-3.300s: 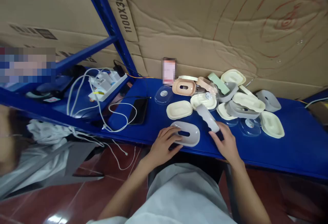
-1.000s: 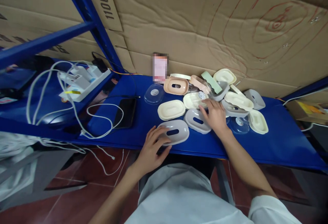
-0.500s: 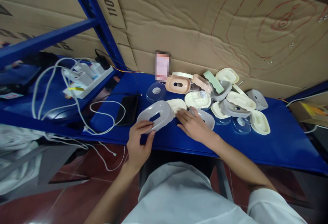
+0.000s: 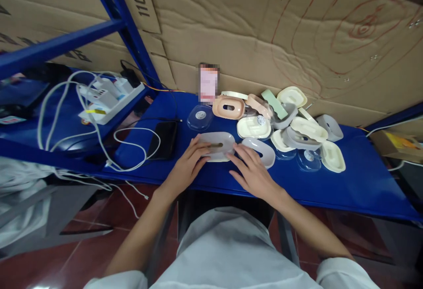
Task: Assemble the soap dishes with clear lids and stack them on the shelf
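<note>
A grey oval soap dish [image 4: 211,141] with a central slot lies near the table's front edge, on top of a cream piece whose rim shows along its lower side. My left hand [image 4: 185,165] grips its left end, fingers over the rim and thumb at the front. At the right end, my right hand [image 4: 253,170] touches the rim with its fingertips, fingers apart. Partly behind that hand lies a second grey oval part [image 4: 266,150] with a slot. Above them sit a peach dish [image 4: 228,112] and a cream dish [image 4: 247,128] with a round sticker.
A clear lid [image 4: 200,118], a black phone [image 4: 165,139] and a white cable lie to the left. A power strip [image 4: 112,108] stands farther left. Several cream, grey and green parts [image 4: 275,104] pile up at right. A blurred-out screen [image 4: 209,84] leans against the cardboard wall [image 4: 238,29].
My left hand has brought the tilted grey soap dish rightward and laid it flat over the cream piece. My right hand has shifted slightly to the dish's right end.
</note>
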`<state>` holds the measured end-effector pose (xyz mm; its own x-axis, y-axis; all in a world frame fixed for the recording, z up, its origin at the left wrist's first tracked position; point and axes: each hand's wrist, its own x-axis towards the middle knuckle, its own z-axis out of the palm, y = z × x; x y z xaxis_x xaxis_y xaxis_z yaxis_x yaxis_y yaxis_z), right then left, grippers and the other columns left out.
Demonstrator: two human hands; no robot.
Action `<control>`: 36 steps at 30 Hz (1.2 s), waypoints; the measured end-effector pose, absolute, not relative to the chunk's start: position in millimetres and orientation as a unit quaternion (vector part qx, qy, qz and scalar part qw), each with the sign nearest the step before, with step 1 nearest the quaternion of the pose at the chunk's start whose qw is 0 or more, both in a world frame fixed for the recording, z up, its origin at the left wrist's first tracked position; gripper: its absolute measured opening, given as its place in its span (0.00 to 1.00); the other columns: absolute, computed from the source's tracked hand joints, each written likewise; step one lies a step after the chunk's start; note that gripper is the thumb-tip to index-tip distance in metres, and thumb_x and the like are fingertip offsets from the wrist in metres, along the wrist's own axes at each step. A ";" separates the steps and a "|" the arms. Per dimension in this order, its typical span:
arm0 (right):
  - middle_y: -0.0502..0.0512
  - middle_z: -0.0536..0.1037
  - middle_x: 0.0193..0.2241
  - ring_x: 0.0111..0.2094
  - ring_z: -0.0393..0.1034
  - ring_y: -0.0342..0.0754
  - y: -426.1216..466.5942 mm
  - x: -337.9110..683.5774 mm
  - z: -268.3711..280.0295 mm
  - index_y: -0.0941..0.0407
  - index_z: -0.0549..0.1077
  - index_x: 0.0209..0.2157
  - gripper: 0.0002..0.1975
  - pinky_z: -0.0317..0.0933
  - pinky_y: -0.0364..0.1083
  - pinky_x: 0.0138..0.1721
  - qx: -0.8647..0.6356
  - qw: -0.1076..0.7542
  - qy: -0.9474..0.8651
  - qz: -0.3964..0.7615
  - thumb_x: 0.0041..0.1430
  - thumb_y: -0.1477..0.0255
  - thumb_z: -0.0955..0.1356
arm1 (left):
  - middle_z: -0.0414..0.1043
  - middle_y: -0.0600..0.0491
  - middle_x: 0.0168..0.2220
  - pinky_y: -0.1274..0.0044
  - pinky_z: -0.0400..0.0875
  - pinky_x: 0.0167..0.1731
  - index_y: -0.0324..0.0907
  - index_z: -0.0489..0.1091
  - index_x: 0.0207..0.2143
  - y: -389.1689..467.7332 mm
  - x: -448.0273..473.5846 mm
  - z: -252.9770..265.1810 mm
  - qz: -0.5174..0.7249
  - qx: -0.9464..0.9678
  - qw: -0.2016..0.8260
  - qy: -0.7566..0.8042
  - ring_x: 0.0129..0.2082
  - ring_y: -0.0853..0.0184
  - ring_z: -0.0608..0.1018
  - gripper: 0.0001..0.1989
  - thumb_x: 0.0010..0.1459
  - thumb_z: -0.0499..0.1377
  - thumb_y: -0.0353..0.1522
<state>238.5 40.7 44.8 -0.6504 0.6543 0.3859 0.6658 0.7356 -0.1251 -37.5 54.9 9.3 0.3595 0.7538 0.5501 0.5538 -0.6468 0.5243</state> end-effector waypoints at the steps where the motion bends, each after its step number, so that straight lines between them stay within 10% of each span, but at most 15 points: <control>1: 0.67 0.62 0.73 0.74 0.54 0.62 44.8 237.4 44.4 0.57 0.65 0.70 0.26 0.55 0.65 0.72 -0.372 0.193 -0.908 -0.026 0.76 0.68 0.65 | 0.76 0.48 0.61 0.49 0.59 0.73 0.45 0.70 0.54 59.1 -37.0 9.5 0.390 0.819 0.128 0.400 0.76 0.56 0.61 0.09 0.75 0.54 0.32; 16: 0.61 0.81 0.56 0.61 0.72 0.54 63.0 220.9 24.7 0.58 0.75 0.59 0.16 0.56 0.60 0.69 -0.337 0.170 -0.923 -0.079 0.77 0.74 0.62 | 0.80 0.47 0.55 0.56 0.69 0.67 0.46 0.76 0.52 51.2 -39.2 -1.3 0.353 0.843 0.078 0.398 0.60 0.57 0.79 0.10 0.70 0.62 0.34; 23: 0.62 0.81 0.58 0.63 0.71 0.56 30.5 224.7 23.4 0.58 0.74 0.61 0.17 0.55 0.60 0.70 -0.354 0.187 -0.914 -0.066 0.76 0.72 0.65 | 0.79 0.44 0.53 0.64 0.74 0.59 0.43 0.76 0.51 81.4 -38.4 32.2 0.396 0.760 0.042 0.513 0.56 0.57 0.80 0.13 0.74 0.54 0.36; 30: 0.66 0.70 0.68 0.71 0.61 0.59 -2.9 239.3 18.7 0.59 0.67 0.68 0.23 0.55 0.64 0.71 -0.370 0.186 -0.910 0.025 0.76 0.68 0.65 | 0.64 0.30 0.66 0.52 0.72 0.55 0.38 0.64 0.67 153.9 -15.9 35.6 0.160 0.726 -0.029 0.668 0.63 0.36 0.71 0.32 0.70 0.57 0.48; 36: 0.67 0.63 0.71 0.74 0.55 0.61 0.1 244.0 18.4 0.53 0.64 0.70 0.25 0.60 0.66 0.70 -0.381 0.211 -0.894 0.101 0.75 0.67 0.65 | 0.71 0.33 0.59 0.56 0.75 0.52 0.37 0.68 0.60 136.4 -25.9 35.9 0.167 0.729 -0.001 0.664 0.58 0.40 0.75 0.25 0.68 0.60 0.43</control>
<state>244.0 0.1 18.4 -0.6205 0.7246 0.2998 0.6391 0.6888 -0.3423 -25.9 136.4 35.9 0.0617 0.9679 0.2436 0.9682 -0.1173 0.2208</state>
